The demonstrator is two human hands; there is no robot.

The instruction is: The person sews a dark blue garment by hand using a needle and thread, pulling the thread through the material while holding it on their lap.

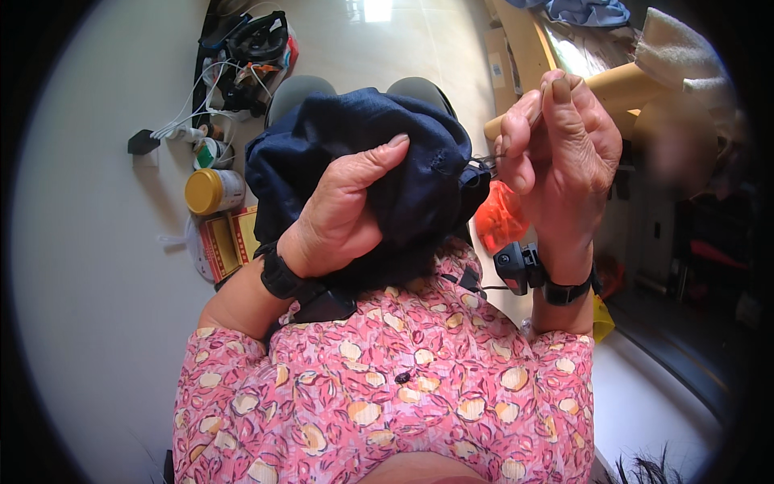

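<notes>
A dark navy cloth (375, 121) lies bunched over the lap. My left hand (347, 199) holds it, thumb on top and the other fingers hidden beneath the fabric. Near the cloth's right side is a small patch of rough dark stitching (438, 160). Dark thread (487, 160) runs from the cloth's right edge towards the lower fingers of my right hand (556, 133). That hand is raised to the right of the cloth, its thumb and index finger pinched together; whether a needle is between them cannot be made out.
On the left are a yellow-lidded jar (208, 191), a red and yellow box (233, 242), white cables (202, 103) and a black plug (143, 142). An orange-red plastic bag (500, 218) lies below the right hand. Wooden furniture (526, 42) stands at upper right.
</notes>
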